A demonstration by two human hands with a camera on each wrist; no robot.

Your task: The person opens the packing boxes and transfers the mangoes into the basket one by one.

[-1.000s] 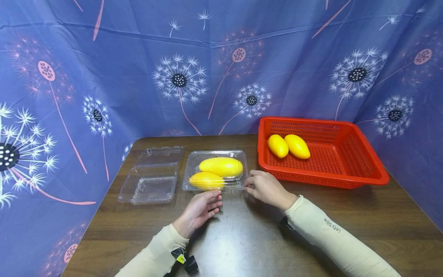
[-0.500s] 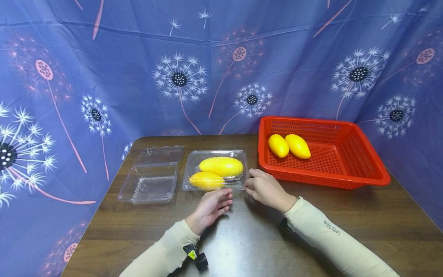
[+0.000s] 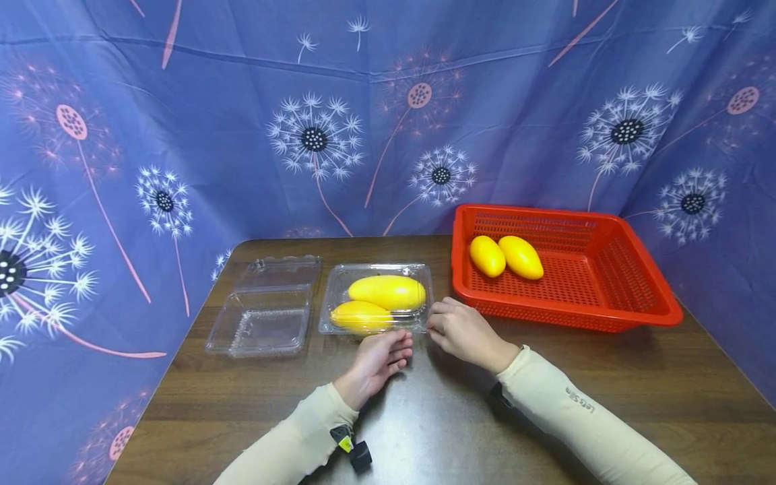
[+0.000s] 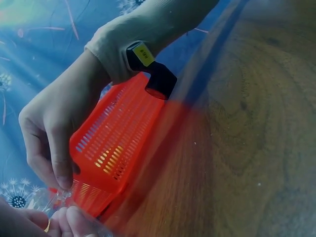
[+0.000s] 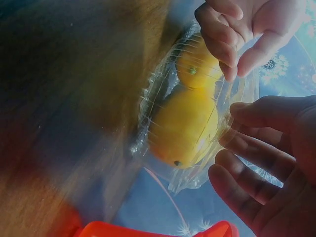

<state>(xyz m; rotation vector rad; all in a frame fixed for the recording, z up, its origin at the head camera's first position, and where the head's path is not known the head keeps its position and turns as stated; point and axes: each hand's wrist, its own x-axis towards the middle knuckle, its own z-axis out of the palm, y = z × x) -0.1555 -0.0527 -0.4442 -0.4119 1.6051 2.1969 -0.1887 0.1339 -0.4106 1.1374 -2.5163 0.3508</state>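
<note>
A clear plastic clamshell box [image 3: 336, 279] stands mid-table with its lid down over two yellow mangoes, one mango [image 3: 388, 292] behind the other mango [image 3: 362, 316]. At its front edge my left hand [image 3: 378, 357] pinches the rim, thumb and forefinger close together in the right wrist view. The front right corner is pinched by my right hand [image 3: 463, 333]; the left wrist view shows its thumb and forefinger on the clear plastic. My fingers cover parts of the rim, so how the lid edge sits there is hidden.
A red plastic basket [image 3: 570, 306] at the back right holds two more mangoes [image 3: 520, 257]. To the left lies a second clear clamshell box [image 3: 269, 323] with its lid folded back. A patterned blue cloth [image 3: 388, 135] hangs behind the wooden table [image 3: 242, 404].
My left hand has slid rightward along the box's front edge, closer to my right hand. The right hand and the box have stayed nearly in place.
</note>
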